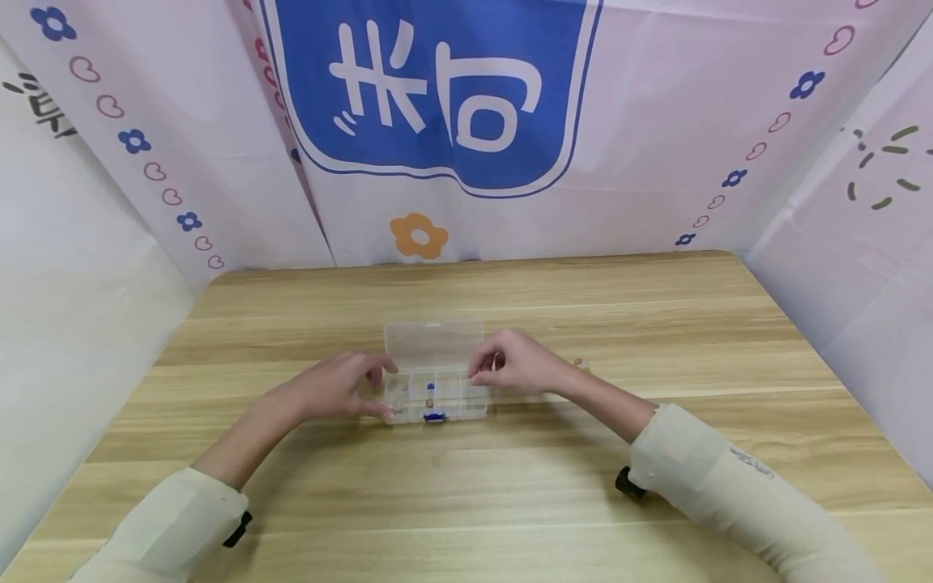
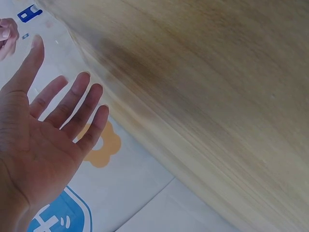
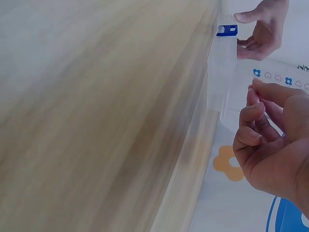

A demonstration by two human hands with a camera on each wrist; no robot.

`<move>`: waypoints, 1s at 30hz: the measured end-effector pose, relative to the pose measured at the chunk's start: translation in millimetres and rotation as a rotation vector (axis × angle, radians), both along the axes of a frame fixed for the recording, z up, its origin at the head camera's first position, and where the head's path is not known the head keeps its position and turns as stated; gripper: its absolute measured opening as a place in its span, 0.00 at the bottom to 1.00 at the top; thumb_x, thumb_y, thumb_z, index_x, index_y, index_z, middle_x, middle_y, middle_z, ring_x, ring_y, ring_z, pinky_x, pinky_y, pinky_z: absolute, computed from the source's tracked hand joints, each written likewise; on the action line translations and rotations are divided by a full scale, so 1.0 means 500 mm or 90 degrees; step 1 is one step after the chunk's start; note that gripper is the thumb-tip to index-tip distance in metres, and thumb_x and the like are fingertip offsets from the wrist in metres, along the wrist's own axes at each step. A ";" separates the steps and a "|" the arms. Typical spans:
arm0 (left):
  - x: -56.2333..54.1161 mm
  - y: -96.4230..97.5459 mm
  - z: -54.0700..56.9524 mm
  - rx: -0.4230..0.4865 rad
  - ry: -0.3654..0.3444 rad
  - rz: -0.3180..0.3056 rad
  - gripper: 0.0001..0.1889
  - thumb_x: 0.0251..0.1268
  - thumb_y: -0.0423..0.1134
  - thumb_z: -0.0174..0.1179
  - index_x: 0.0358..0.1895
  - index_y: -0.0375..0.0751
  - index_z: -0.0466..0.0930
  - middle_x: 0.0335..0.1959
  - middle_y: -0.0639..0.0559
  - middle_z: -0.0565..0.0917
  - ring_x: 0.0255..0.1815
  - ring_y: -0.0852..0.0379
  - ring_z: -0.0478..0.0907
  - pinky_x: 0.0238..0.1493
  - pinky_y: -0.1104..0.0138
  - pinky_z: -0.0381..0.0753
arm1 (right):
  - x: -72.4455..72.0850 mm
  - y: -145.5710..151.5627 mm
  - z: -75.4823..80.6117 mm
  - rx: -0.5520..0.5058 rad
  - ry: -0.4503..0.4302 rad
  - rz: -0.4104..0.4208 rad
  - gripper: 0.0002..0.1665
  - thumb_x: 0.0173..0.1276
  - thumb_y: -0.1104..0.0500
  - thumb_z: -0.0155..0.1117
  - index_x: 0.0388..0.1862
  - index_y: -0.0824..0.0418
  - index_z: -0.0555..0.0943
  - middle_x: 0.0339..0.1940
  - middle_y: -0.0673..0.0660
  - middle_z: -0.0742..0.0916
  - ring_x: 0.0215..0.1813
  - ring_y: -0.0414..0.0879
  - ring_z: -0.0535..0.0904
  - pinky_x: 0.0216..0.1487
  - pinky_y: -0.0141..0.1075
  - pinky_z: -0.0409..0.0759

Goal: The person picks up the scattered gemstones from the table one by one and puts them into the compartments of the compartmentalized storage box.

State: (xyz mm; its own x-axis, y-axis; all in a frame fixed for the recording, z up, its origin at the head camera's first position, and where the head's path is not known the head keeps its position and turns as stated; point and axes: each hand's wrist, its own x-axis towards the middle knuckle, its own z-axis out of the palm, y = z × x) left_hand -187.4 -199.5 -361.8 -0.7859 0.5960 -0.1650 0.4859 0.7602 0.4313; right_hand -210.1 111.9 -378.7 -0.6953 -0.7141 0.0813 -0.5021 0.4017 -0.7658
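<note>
A clear plastic compartment box (image 1: 471, 411) with a blue latch (image 1: 434, 417) stands on the table, its lid (image 1: 433, 344) raised at the back. Inside it lie a small blue piece (image 1: 431, 386) and a small orange-brown piece (image 1: 430, 402). My left hand (image 1: 338, 389) is at the box's left end, thumb near the front corner and index finger near the back; its fingers are fairly straight in the left wrist view. Over the right-end compartment, my right hand (image 1: 519, 363) has its thumb and index fingertips together. Nothing shows between those fingertips (image 3: 254, 87) in the right wrist view.
A few tiny orange and yellowish pieces (image 1: 581, 363) lie on the wooden table (image 1: 466, 502) behind my right forearm. Printed cloth (image 1: 656, 162) hangs along the table's back and sides. Black straps (image 1: 630, 482) show under both sleeves.
</note>
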 end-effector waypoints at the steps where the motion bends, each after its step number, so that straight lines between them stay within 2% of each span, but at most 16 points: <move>1: 0.000 0.000 0.000 0.000 -0.001 0.002 0.31 0.58 0.51 0.78 0.58 0.32 0.81 0.40 0.49 0.84 0.42 0.52 0.81 0.47 0.55 0.81 | 0.000 0.003 0.000 0.001 0.000 -0.003 0.03 0.69 0.67 0.71 0.35 0.64 0.89 0.29 0.49 0.87 0.33 0.38 0.79 0.36 0.30 0.79; 11: 0.000 -0.005 -0.006 0.002 -0.001 0.002 0.31 0.58 0.51 0.78 0.58 0.32 0.80 0.41 0.49 0.84 0.43 0.52 0.81 0.48 0.55 0.82 | -0.004 0.033 -0.003 -0.013 -0.004 -0.042 0.02 0.69 0.66 0.71 0.35 0.64 0.88 0.30 0.50 0.87 0.34 0.40 0.79 0.39 0.33 0.79; 18: -0.002 -0.005 -0.005 0.008 0.003 -0.003 0.32 0.58 0.52 0.77 0.58 0.32 0.80 0.41 0.49 0.85 0.44 0.51 0.82 0.49 0.53 0.82 | -0.005 0.055 -0.006 -0.018 0.003 -0.051 0.02 0.69 0.66 0.71 0.36 0.65 0.88 0.30 0.50 0.87 0.33 0.40 0.79 0.38 0.34 0.80; 30: -0.004 -0.004 -0.008 0.008 0.003 0.000 0.32 0.57 0.51 0.78 0.58 0.32 0.80 0.40 0.50 0.84 0.43 0.52 0.81 0.49 0.54 0.82 | -0.011 0.106 -0.016 0.002 -0.028 -0.102 0.02 0.70 0.66 0.70 0.38 0.66 0.88 0.29 0.50 0.86 0.33 0.43 0.79 0.37 0.32 0.78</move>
